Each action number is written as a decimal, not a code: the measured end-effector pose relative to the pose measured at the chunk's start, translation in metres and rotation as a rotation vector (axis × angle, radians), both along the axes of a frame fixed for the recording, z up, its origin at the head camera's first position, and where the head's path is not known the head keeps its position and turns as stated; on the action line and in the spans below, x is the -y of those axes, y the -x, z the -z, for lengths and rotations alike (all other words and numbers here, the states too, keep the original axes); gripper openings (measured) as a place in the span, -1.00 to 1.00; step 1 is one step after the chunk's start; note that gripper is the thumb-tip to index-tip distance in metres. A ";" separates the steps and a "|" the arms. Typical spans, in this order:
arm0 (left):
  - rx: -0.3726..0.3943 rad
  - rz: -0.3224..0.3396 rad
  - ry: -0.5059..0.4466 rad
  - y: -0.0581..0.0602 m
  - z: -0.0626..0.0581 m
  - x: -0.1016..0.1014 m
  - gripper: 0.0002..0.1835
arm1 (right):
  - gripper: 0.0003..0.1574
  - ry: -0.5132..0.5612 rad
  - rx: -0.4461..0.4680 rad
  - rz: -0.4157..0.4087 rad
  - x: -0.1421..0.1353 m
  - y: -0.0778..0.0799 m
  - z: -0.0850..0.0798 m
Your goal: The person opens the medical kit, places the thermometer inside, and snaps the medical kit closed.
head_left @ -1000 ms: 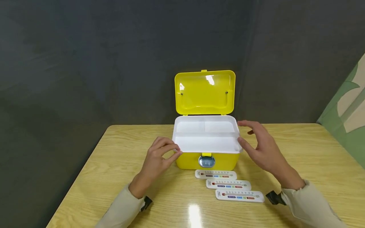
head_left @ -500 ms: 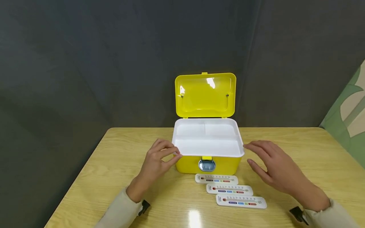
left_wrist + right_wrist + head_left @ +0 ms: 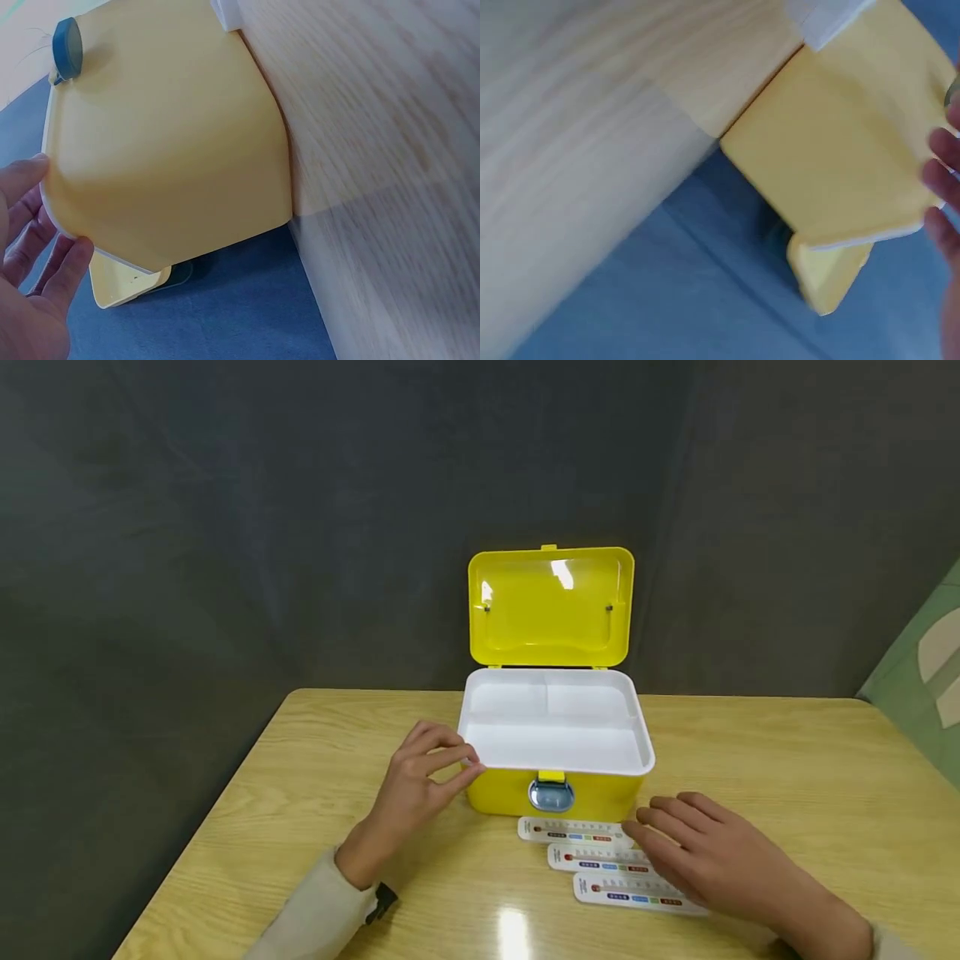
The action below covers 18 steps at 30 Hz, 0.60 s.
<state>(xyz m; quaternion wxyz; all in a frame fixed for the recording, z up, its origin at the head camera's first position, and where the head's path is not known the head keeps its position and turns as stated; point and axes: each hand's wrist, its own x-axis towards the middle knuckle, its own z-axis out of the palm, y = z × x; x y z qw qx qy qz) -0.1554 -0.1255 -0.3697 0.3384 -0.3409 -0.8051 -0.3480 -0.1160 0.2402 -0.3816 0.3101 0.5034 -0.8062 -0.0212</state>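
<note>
Left fingers (image 3: 450, 756) pinch the glossy yellow box (image 3: 502, 790) — right fingers (image 3: 663, 847), empty, loosely bent, over flat, round-ended thermometers (image 3: 600, 860).

Shiny wood tbl (image 3: 247, 810), dk backdrop (image 3: 300, 527) behind, green-&-beige panel (image 3: 918, 689) at R

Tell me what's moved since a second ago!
The right hand drew back from the right side of the white tray to the right ends of the three thermometers. The left hand stayed at the tray's front left corner; the thermometers and open yellow lid stayed put.
</note>
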 end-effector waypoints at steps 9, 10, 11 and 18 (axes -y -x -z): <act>0.050 -0.013 0.027 -0.005 -0.003 0.000 -0.90 | -0.65 -0.097 0.330 0.021 0.017 -0.023 0.015; 0.056 -0.011 0.028 -0.005 -0.004 0.000 -0.90 | -0.67 -0.099 0.348 0.017 0.017 -0.023 0.015; 0.059 -0.010 0.029 -0.005 -0.004 0.000 -0.90 | -0.68 -0.100 0.356 0.012 0.016 -0.022 0.016; 0.048 0.005 0.031 -0.001 -0.005 0.001 -0.89 | -0.70 -0.094 0.320 -0.021 0.016 -0.016 0.019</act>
